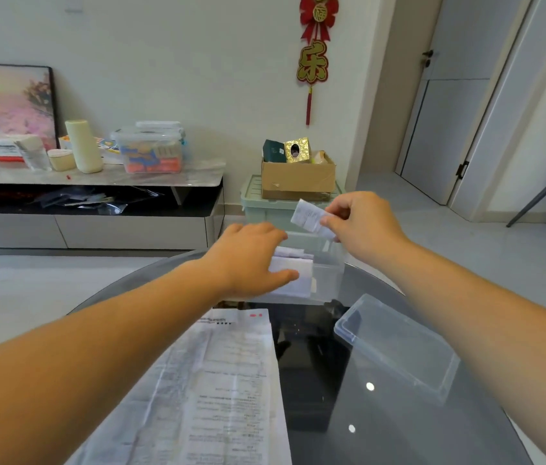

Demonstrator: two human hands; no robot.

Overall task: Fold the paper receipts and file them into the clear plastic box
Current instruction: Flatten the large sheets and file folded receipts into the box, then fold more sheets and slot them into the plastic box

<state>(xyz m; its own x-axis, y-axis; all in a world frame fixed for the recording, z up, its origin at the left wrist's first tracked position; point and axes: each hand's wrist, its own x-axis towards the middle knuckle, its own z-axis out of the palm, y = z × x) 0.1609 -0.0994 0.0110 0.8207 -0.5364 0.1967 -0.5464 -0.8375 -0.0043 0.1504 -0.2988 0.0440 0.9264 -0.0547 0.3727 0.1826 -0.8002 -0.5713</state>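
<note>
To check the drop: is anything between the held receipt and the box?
Nothing visible under the receipt. The lid lies aside; the left hand holds filed receipts at the box's left; its right part is free.

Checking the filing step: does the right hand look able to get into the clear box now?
Probably yes. The lid is off, and the left hand holds the filed receipts at the left of the clear box, leaving its right side free below the right hand pinching a folded receipt.
</note>
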